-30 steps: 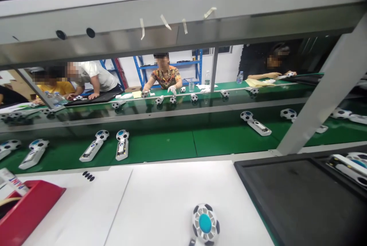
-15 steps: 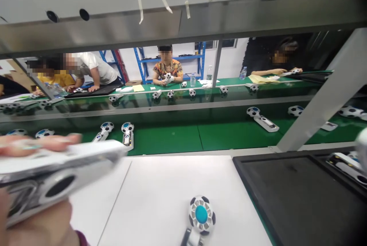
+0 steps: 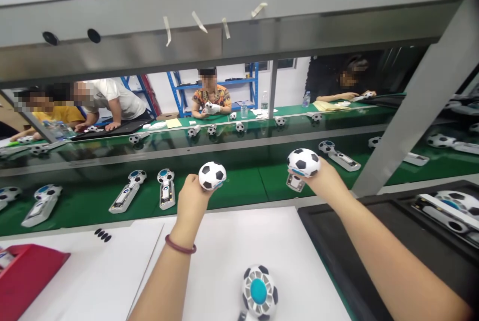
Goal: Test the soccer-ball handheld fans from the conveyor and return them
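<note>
Belt [image 3: 243,190] now behind both hands [image 3: 191,196] [image 3: 325,176]

Brightly, evenly lit at lower centre, near-bleached on the white work surface [image 3: 224,241]. Dimmer at mid-frame, glossy with faint reflections on the green belt [image 3: 243,161]. Falls to black at the upper-right corner. Stretched wide-angle toward the edges. Softens in the background; pixelated over co-workers' heads [image 3: 208,80].

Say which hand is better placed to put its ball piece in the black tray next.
Probably the right hand: it holds its ball piece nearer the black tray. The left hand, holding another ball piece, is farther off.
</note>
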Demonstrator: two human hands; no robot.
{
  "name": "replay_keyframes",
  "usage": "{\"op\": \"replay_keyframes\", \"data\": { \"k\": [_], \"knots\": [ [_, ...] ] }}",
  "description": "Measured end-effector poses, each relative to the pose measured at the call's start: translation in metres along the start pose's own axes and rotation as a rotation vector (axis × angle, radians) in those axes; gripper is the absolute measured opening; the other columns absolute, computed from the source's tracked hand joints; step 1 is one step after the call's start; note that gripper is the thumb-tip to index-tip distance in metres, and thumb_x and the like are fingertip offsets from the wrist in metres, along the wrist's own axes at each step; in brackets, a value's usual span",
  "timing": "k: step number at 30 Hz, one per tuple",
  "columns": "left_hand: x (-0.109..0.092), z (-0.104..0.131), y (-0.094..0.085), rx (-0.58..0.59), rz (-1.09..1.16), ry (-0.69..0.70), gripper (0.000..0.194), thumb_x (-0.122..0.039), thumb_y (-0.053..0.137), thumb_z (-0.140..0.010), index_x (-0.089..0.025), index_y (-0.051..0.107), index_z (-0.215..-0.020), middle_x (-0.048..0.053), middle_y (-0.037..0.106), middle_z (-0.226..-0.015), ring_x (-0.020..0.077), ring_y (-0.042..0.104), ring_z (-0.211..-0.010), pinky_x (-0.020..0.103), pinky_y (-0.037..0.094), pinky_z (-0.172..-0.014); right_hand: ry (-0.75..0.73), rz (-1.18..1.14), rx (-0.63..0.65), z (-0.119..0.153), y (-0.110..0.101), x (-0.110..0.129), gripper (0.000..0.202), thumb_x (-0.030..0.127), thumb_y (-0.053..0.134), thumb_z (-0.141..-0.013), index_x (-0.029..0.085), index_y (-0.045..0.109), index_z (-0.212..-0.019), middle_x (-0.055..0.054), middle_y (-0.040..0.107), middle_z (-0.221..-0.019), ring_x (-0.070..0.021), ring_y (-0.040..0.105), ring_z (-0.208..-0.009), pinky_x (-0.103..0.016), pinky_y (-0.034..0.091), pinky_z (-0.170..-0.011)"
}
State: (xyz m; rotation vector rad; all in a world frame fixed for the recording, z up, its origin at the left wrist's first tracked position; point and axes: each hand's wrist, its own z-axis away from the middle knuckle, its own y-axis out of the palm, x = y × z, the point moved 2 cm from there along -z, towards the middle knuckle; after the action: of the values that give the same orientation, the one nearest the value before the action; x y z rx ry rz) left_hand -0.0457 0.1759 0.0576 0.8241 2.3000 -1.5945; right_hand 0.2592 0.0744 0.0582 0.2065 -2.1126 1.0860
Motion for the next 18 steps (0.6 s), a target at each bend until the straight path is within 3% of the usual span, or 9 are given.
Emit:
{"op": "replay_keyframes", "data": {
  "k": [3,5,7,9,12,15,18],
  "knots": [
    [0.018,-0.012,0.025,0.002,0.075,-0.033,0.042,-0.036,0.059,-0.071,-0.016,0.052,-0.108,0.009,0.056,-0.097,0.0216,0.058,-0.081,0.03,0.046,-0.067,0.086,-0.008,0.022,-0.004,0.011,-0.017,0.053,0.034,0.06,-0.068,0.02,0.048,-0.118,-0.013,0.051,-0.107,-0.0213,0.061,-0.079,-0.035,0.049,-0.072],
    [0.032,-0.018,0.034,-0.004,0.159,-0.068,0.06,-0.031,0.054,-0.076,-0.016,0.031,-0.13,0.013,0.051,-0.113,0.017,0.059,-0.078,0.028,0.048,-0.068,0.112,-0.116,-0.027,-0.005,0.008,-0.021,0.064,0.034,0.056,-0.071,0.024,0.033,-0.13,-0.014,0.041,-0.12,-0.0186,0.062,-0.079,-0.034,0.05,-0.072],
    [0.044,-0.023,0.037,-0.001,0.184,-0.077,0.063,-0.029,0.045,-0.081,-0.016,0.016,-0.136,0.015,0.044,-0.123,0.0138,0.06,-0.078,0.027,0.049,-0.071,0.097,-0.202,-0.071,-0.005,0.003,-0.018,0.063,0.037,0.053,-0.074,0.027,0.028,-0.132,-0.013,0.035,-0.127,-0.0191,0.062,-0.086,-0.033,0.051,-0.075],
    [0.053,-0.024,0.036,0.02,0.126,-0.058,0.052,-0.028,0.041,-0.083,-0.016,0.028,-0.132,0.012,0.046,-0.122,0.0151,0.058,-0.09,0.027,0.047,-0.081,0.064,-0.228,-0.07,-0.004,0.0,-0.011,0.06,0.039,0.052,-0.074,0.028,0.031,-0.13,-0.011,0.034,-0.129,-0.0214,0.059,-0.096,-0.033,0.051,-0.076],
    [0.064,-0.022,0.031,0.03,-0.03,-0.067,0.036,-0.028,0.046,-0.079,-0.016,0.052,-0.113,0.011,0.047,-0.122,0.0239,0.042,-0.115,0.035,0.035,-0.097,0.03,-0.221,-0.018,-0.001,-0.001,-0.001,0.058,0.042,0.052,-0.075,0.029,0.033,-0.128,-0.01,0.033,-0.129,-0.0226,0.056,-0.102,-0.031,0.053,-0.074],
    [0.076,-0.015,0.029,-0.005,-0.194,-0.199,0.04,-0.032,0.047,-0.077,-0.012,0.053,-0.111,0.018,0.04,-0.126,0.0359,0.028,-0.121,0.049,0.032,-0.093,0.007,-0.196,0.025,0.003,0.0,0.004,0.055,0.042,0.051,-0.076,0.03,0.034,-0.127,-0.008,0.032,-0.13,-0.0217,0.053,-0.106,-0.029,0.053,-0.075],
    [0.089,-0.011,0.035,-0.015,-0.309,-0.379,0.052,-0.043,0.046,-0.076,-0.005,0.05,-0.11,0.024,0.05,-0.11,0.0418,0.038,-0.109,0.057,0.033,-0.082,-0.009,-0.179,0.038,0.006,0.002,0.006,0.053,0.042,0.05,-0.076,0.03,0.035,-0.126,-0.007,0.032,-0.13,-0.0213,0.052,-0.108,-0.029,0.053,-0.077]
  ]
}}
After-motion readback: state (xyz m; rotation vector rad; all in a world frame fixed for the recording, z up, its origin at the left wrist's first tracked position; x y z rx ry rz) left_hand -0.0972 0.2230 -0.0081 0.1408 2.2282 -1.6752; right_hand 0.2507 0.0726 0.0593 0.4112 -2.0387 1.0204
